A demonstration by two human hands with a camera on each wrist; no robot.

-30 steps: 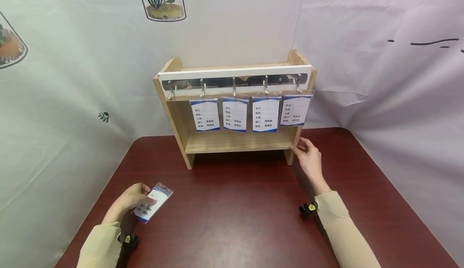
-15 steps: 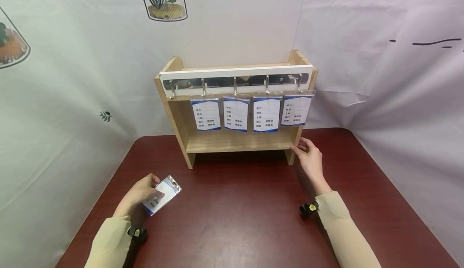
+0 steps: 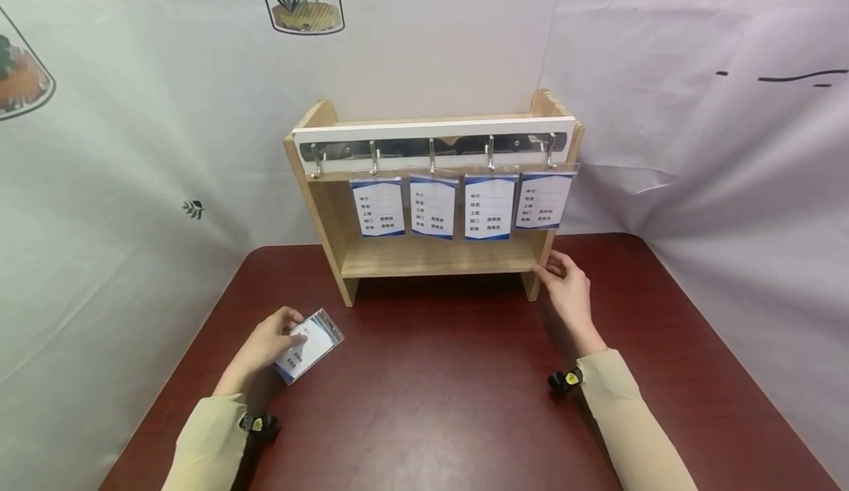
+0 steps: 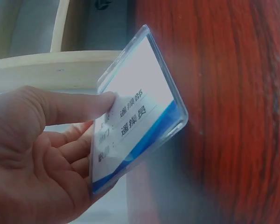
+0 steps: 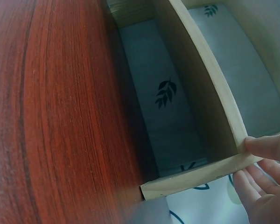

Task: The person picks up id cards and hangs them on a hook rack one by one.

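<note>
A clear plastic badge holder (image 3: 309, 344) with a white and blue card inside is gripped in the person's left hand (image 3: 265, 343), the thumb pressed across the card's face and the fingers curled behind it, as the left wrist view shows. The badge is tilted and held just above the dark red table (image 3: 431, 402), well in front of the wooden shelf (image 3: 434, 255) and off toward its left end. The right hand (image 3: 567, 292) rests against the shelf's right upright near its foot, thumb and fingertips pinching the edge of the board. Across the top front of the shelf runs a metal hook rail (image 3: 431, 148); four badges (image 3: 458, 207) hang side by side from its hooks, while the leftmost hook (image 3: 315, 161) is bare. Behind the shelf hangs a pale cloth backdrop (image 3: 133, 144) printed with plants in jars.
</note>
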